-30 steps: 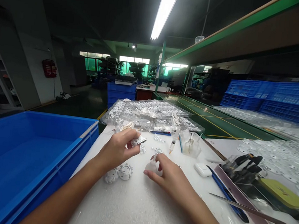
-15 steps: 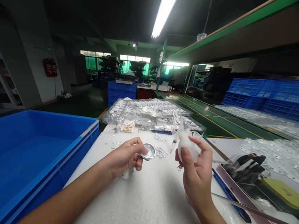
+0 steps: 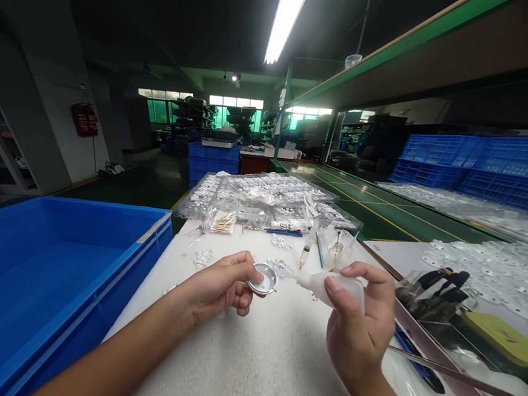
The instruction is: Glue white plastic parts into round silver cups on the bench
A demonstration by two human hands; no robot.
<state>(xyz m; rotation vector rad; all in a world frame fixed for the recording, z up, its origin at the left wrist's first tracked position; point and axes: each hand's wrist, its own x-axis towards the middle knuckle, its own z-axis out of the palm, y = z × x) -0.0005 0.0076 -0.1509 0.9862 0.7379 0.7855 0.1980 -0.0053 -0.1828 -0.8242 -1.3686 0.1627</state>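
Note:
Between thumb and fingers, my left hand (image 3: 230,282) pinches a small round metal cup-like part (image 3: 265,283), its hollow face turned up toward me. My right hand (image 3: 359,316) is wrapped round a translucent white squeeze bottle (image 3: 337,286). The bottle lies on its side in the grip, and its thin nozzle points left at the metal part's rim; whether the tip touches is too fine to tell. Beyond the hands, small white pieces (image 3: 280,266) lie in loose heaps on the white foam-like work surface (image 3: 248,364). A syringe (image 3: 306,252) lies a little farther back.
A large blue bin (image 3: 56,221) stands at the left edge. Cotton swabs (image 3: 223,223), blue pens (image 3: 285,232) and clear trays of white parts (image 3: 264,192) occupy the back. To the right are a tool holder (image 3: 436,292), a yellow-lidded box (image 3: 505,339) and a metal ruler-like strip (image 3: 457,372).
The bottle has tipped from upright to sideways, its nozzle now at the metal part. My right hand has moved right and down. The metal part has shifted slightly down and right.

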